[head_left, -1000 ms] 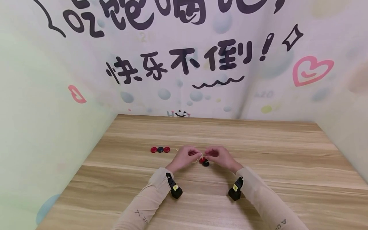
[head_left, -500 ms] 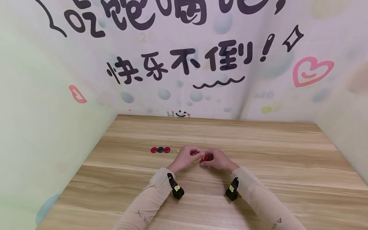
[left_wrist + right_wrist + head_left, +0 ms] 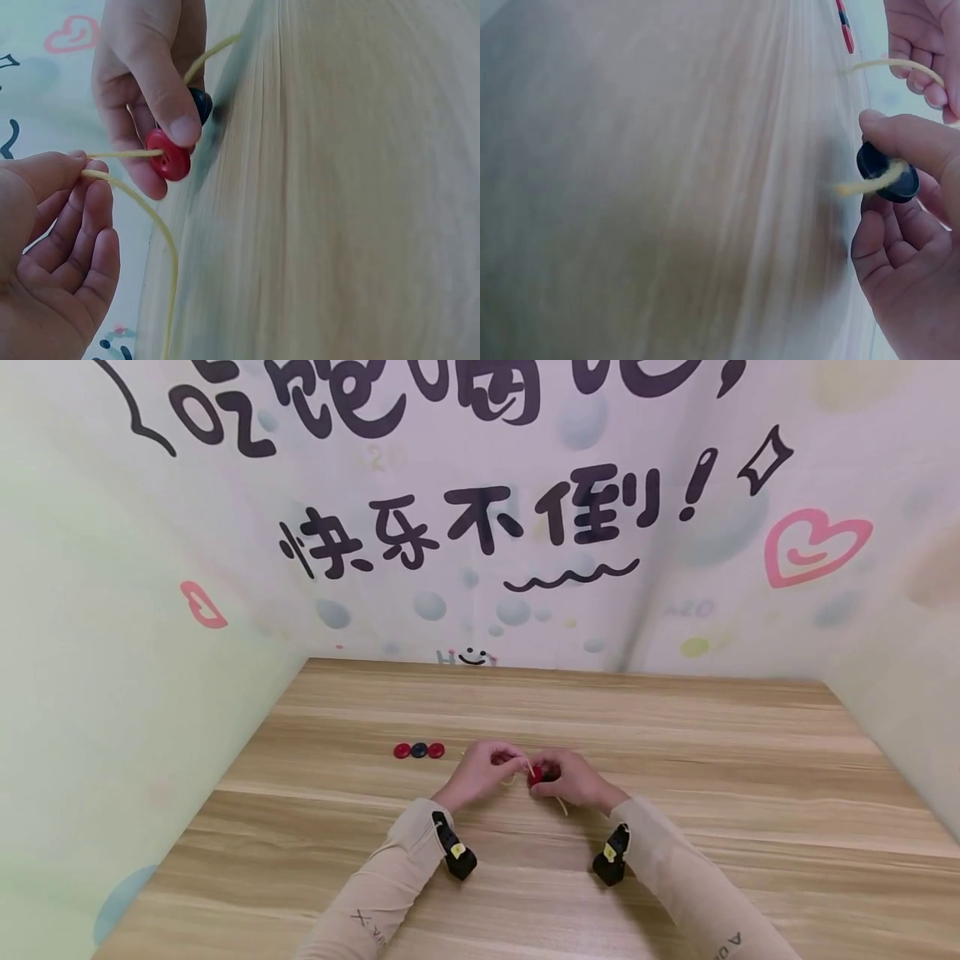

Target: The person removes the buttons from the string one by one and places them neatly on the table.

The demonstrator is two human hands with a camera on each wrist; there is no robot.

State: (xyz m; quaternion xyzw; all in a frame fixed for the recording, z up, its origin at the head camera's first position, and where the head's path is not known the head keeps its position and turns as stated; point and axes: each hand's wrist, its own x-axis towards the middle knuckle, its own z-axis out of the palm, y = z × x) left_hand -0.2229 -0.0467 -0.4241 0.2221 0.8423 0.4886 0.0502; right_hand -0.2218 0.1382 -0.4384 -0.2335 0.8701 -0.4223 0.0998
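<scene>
Between thumb and fingers my left hand (image 3: 486, 772) pinches a yellow string (image 3: 126, 154), a length of which loops down below it. The string runs into a hole of a red button (image 3: 169, 155), which my right hand (image 3: 576, 776) holds between thumb and fingers. Behind the red one, a dark button (image 3: 887, 172) is on the same string, also within the right hand's grip. A short string end sticks out past the dark button. Both hands are close together just above the table.
On the wooden table (image 3: 345, 843), left of the hands, two red buttons (image 3: 402, 751) lie in a row with a dark blue button (image 3: 419, 750) between them. A printed cloth (image 3: 420, 635) hangs behind the table's far edge.
My right hand has moved in left and taken hold of the red and dark buttons, which hung from the string. String now shows below the right hand. The left hand stays nearly in place.
</scene>
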